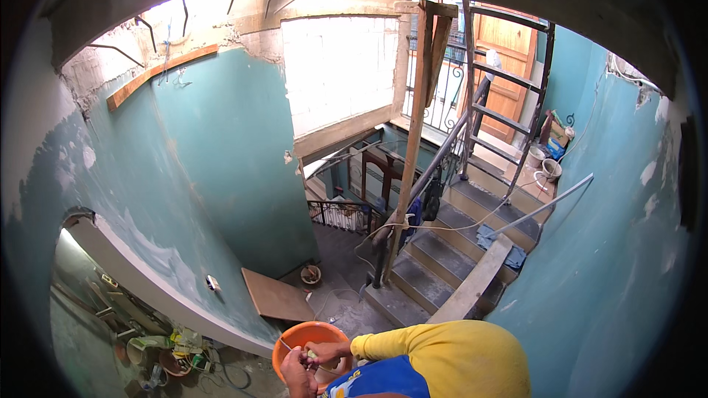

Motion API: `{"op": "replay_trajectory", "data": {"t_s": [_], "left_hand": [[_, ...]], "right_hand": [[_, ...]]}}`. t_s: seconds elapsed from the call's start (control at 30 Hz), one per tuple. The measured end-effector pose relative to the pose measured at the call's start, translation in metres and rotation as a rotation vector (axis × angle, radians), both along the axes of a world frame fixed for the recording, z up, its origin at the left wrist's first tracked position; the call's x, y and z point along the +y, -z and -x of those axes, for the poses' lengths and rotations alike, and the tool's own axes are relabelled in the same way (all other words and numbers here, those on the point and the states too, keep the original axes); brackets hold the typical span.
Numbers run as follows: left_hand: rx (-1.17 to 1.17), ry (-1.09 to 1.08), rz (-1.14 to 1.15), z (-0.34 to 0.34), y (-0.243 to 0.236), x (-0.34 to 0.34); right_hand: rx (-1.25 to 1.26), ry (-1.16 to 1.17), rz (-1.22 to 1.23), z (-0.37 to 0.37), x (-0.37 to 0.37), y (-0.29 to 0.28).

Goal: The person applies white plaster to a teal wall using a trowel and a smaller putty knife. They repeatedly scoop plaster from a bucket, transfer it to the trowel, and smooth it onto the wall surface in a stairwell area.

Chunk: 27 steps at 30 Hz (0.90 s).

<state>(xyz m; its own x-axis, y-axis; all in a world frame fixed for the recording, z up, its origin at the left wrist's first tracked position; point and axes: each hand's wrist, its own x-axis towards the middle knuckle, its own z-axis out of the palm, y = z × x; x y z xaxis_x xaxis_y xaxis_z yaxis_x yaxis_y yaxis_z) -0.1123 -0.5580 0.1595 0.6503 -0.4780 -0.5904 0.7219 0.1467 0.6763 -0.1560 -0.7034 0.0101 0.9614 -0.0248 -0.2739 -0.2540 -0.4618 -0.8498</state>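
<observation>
My two hands meet at the bottom of the view, over an orange bucket (304, 337). My left hand (295, 376) comes up from the lower edge with its fingers closed. My right hand (328, 352), on a yellow sleeve (442, 350), reaches in from the right and pinches a small pale thing (311, 355) between both hands. A thin pale cord (284, 343) runs from my hands across the bucket's rim. What the pale thing is I cannot tell; it is too small.
Below lies a stairwell with teal walls. A wooden board (276, 296) and a small pot (310, 274) lie on the landing. A plank (476, 280) leans on grey stairs (442, 250), beside a wooden post (413, 133) and metal ladder (509, 88). Tools (162, 346) are piled lower left.
</observation>
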Motion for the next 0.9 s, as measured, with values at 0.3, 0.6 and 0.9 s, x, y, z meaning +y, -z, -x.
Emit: {"op": "replay_trajectory", "data": {"t_s": [0.3,0.6,0.9], "left_hand": [[0.021,-0.086,-0.032,-0.007,0.005,0.013],[0.061,-0.33,-0.007,-0.011,0.026,0.071],[0.176,-0.608,-0.073,-0.016,0.087,0.155]], "right_hand": [[0.11,0.238,-0.896,-0.003,-0.018,-0.012],[-0.06,0.505,-1.34,-0.078,-0.072,-0.13],[-2.016,0.328,0.951,-0.332,-0.114,-0.649]]}}
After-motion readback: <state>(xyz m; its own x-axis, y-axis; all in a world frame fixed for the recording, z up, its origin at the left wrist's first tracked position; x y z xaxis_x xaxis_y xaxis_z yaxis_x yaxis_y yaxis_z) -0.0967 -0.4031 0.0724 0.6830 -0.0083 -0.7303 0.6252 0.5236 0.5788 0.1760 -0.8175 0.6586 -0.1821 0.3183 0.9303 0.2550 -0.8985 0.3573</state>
